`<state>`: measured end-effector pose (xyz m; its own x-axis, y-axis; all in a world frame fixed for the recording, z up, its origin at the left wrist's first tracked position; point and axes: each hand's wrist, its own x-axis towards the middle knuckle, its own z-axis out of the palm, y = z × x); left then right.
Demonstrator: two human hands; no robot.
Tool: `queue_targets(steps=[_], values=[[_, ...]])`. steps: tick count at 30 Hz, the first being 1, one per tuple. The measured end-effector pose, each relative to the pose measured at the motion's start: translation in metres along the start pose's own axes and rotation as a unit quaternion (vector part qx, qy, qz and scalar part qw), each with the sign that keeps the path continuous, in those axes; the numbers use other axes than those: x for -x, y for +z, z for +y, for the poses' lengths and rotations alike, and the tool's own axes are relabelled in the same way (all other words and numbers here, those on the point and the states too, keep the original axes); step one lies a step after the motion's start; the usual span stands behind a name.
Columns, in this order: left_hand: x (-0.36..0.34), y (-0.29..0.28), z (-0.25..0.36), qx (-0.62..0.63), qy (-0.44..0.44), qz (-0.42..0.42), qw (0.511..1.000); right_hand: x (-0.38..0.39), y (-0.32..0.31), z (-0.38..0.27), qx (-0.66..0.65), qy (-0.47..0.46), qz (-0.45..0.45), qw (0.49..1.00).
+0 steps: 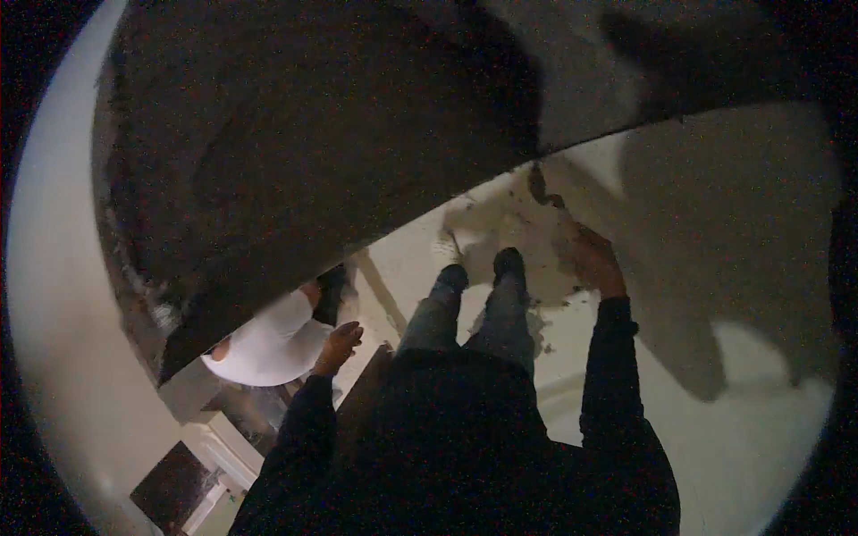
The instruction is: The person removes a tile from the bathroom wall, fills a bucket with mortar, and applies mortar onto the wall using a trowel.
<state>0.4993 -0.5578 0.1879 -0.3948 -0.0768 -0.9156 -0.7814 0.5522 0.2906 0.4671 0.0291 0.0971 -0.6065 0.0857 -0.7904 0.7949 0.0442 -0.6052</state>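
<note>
My right hand is closed around a small trowel-like tool, whose dark, smeared end reaches the lower edge of a broad dark grey surface that looks like wet cement plaster. Dim light hides the tool's exact shape. My left hand hangs at the left of my body with fingers loosely bent and apart, and nothing shows in it. It is nearest to another person in a white shirt, beyond and below the plaster's edge.
My feet stand on a pale floor spattered with dark crumbs. A brown board-like edge lies beside my left leg. The left end of the plaster meets a pale wall. A dark square panel shows at lower left.
</note>
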Motion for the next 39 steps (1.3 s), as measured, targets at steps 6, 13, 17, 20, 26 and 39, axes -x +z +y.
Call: queue_targets(steps=[6,13,17,20,26,39], values=[[-0.034,0.021,0.012,-0.036,0.005,-0.018,0.999,-0.01,-0.027,0.061,0.112,-0.125,0.019,0.986],[-0.031,0.028,0.035,0.013,0.019,-0.024,0.999,0.028,-0.004,0.024,-0.059,0.037,0.002,0.998],[-0.036,0.026,0.031,0.013,0.015,-0.038,0.999,0.018,0.005,0.042,-0.128,0.029,0.045,0.99],[-0.039,0.03,0.027,0.02,-0.008,-0.014,1.0,0.008,0.002,0.05,-0.145,0.109,0.046,0.982],[-0.043,0.041,0.003,0.046,0.031,-0.031,0.998,0.009,0.008,0.051,-0.136,-0.016,0.028,0.99],[-0.022,0.041,0.004,0.131,0.038,-0.033,0.99,-0.009,0.0,-0.069,-0.038,-0.259,0.006,0.965]])
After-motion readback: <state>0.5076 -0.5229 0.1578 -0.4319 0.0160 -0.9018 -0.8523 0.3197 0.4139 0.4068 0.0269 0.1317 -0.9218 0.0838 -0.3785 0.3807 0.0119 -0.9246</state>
